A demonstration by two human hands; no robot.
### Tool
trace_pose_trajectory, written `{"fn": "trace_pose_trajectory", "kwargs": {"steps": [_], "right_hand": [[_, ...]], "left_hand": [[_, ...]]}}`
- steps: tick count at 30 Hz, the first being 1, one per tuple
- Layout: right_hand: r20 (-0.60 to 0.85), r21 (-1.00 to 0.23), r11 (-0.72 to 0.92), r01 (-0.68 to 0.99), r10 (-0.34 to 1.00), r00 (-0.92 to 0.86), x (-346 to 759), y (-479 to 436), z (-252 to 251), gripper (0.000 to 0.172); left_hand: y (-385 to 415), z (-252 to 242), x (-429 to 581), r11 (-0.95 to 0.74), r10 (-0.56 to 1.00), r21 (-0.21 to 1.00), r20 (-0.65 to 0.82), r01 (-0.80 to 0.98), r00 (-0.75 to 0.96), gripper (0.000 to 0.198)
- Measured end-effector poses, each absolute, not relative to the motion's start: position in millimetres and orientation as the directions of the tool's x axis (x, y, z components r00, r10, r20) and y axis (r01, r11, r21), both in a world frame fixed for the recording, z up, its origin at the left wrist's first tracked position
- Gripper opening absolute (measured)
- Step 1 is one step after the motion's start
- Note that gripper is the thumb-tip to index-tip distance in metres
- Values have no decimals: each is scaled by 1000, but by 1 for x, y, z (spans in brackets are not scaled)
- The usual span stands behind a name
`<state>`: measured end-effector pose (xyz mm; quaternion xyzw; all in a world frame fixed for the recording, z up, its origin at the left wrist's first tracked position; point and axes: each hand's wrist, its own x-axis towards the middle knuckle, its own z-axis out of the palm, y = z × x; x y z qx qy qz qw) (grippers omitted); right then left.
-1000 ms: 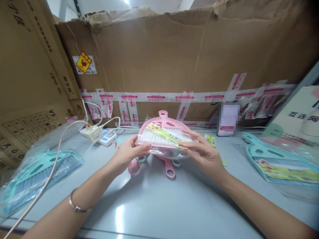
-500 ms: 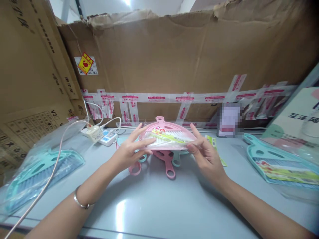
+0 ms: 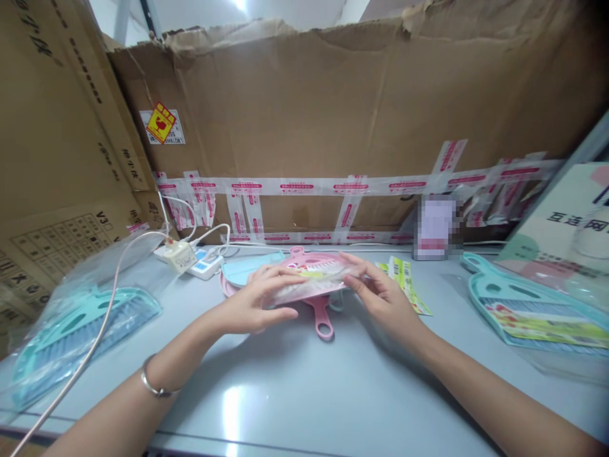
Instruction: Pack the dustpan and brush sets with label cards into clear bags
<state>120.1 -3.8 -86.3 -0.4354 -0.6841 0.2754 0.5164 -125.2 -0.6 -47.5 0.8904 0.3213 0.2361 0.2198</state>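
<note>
A pink dustpan and brush set (image 3: 316, 270) in clear plastic wrap, with a yellow-green label, is held between my hands over the table. My left hand (image 3: 259, 298) lies over its left end, fingers on top and thumb stretched out below the near edge. At its right end, my right hand (image 3: 380, 292) grips with the thumb in front and fingers behind. Under it lie other dustpan pieces: a pink handle with a ring (image 3: 323, 320) points toward me, and a light blue dustpan (image 3: 250, 266) shows behind my left hand.
Wrapped turquoise dustpan sets lie at the left (image 3: 90, 330) and right (image 3: 537, 304). Yellow-green labels (image 3: 404, 285) rest beside my right hand. A power strip (image 3: 204, 263) with cables and a blurred phone (image 3: 434, 228) stand against the large cardboard box (image 3: 295, 114). A white cable (image 3: 102, 324) crosses the left side.
The wrapped pink set has gone down and slightly left, tilting flatter. My left thumb now stretches out below it. More of the light blue dustpan and the labels shows.
</note>
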Motion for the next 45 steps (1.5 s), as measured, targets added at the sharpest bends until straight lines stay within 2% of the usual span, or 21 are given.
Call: {"fn": "trace_pose_trajectory", "kwargs": {"steps": [2, 6, 7, 9, 12, 14, 17, 19, 21, 25, 26, 30, 31, 35, 37, 39, 40, 42, 44, 45], "right_hand": [[525, -763, 539, 357, 839, -145, 121, -4, -84, 24], [613, -621, 649, 440, 752, -244, 125, -5, -84, 22], [613, -608, 656, 447, 746, -261, 126, -6, -84, 23], [600, -608, 655, 450, 749, -280, 128, -8, -85, 24], [586, -626, 643, 442, 761, -277, 129, -10, -87, 25], [580, -637, 631, 442, 771, -264, 129, -12, -89, 26], [582, -636, 622, 457, 775, -247, 128, -15, -92, 27], [619, -610, 643, 462, 751, -230, 125, -17, -93, 25], [670, -581, 670, 462, 716, -197, 123, -20, -92, 23], [686, -595, 667, 448, 712, -149, 121, -23, -91, 20], [673, -614, 655, 440, 726, -142, 120, -23, -91, 20], [598, -719, 576, 389, 798, -76, 121, -24, -93, 20], [583, -737, 559, 380, 810, -63, 121, -24, -94, 20], [595, -726, 571, 383, 801, -66, 122, -26, -92, 19], [602, -716, 571, 400, 797, -60, 122, -26, -90, 19], [604, -711, 565, 419, 796, -47, 123, -26, -88, 19], [607, -706, 565, 427, 793, -46, 123, -26, -87, 19], [613, -692, 579, 431, 787, -72, 125, -25, -85, 20], [598, -694, 580, 427, 795, -107, 126, -24, -83, 21], [581, -705, 567, 425, 806, -112, 127, -24, -83, 21]], "left_hand": [[-4, -46, -122, -694, 671, 537, 242, 479, 701, 43], [-11, -42, -118, -749, 646, 463, 350, 474, 679, 9], [-13, -40, -118, -779, 619, 416, 388, 470, 683, 4], [-16, -36, -120, -825, 564, 318, 409, 467, 717, 7], [-17, -32, -123, -831, 556, 190, 328, 523, 764, 11], [-19, -30, -125, -798, 586, 53, 302, 601, 752, 14], [-26, -26, -125, -681, 626, -215, 326, 700, 709, 17], [-34, -21, -125, -589, 663, -317, 335, 743, 669, 11], [-40, -13, -128, -602, 690, -275, 293, 750, 662, 6], [-39, -2, -140, -791, 611, 56, 124, 610, 782, 8], [-37, -1, -142, -796, 605, 79, 148, 601, 782, 11], [-32, -2, -147, -755, 619, 19, 350, 655, 703, 12], [-32, -1, -148, -769, 613, 57, 344, 636, 711, 11], [-32, 5, -151, -801, 586, 339, 282, 493, 759, 11], [-31, 4, -150, -812, 566, 376, 322, 446, 759, 10], [-30, -1, -147, -839, 539, 323, 381, 439, 751, 10], [-29, -4, -145, -854, 521, 253, 423, 455, 741, 11], [-28, -10, -144, -861, 442, 31, 542, 508, 715, 12], [-26, -13, -147, -809, 300, -205, 662, 550, 687, 13], [-25, -13, -151, -779, 247, -259, 711, 572, 658, 13]]}}
